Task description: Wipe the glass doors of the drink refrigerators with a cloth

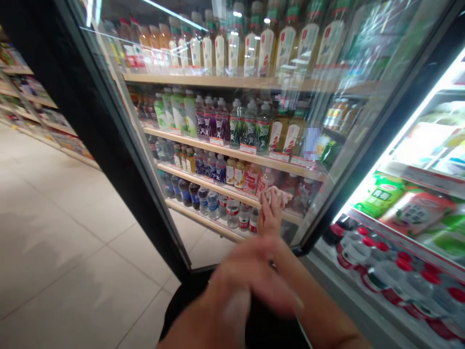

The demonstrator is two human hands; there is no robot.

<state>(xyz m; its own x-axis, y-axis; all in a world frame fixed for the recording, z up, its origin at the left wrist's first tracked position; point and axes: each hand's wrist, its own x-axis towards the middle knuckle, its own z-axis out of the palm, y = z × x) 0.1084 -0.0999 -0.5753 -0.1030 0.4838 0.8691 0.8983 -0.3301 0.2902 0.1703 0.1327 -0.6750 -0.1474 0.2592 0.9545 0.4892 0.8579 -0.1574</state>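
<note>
A glass door [203, 232] in a black frame stands open in front of me. Low on its pane, my right hand [270, 215] presses a crumpled pale cloth [279, 198] against the glass, fingers laid over it. Closer to the camera, my left hand [254, 274] is bent across in front of my right forearm, and motion smears it. Its fingers are too blurred to read, and I make out nothing in it. Whether it touches the forearm is unclear.
Rows of drink bottles [250, 123] show in the pane, through it or as a reflection. At right, a lit cooler holds red-capped bottles [381, 257] and green and orange packs [417, 206]. The door's black frame [109, 150] slants along the left; tiled floor [69, 208] and store shelves [39, 97] lie beyond.
</note>
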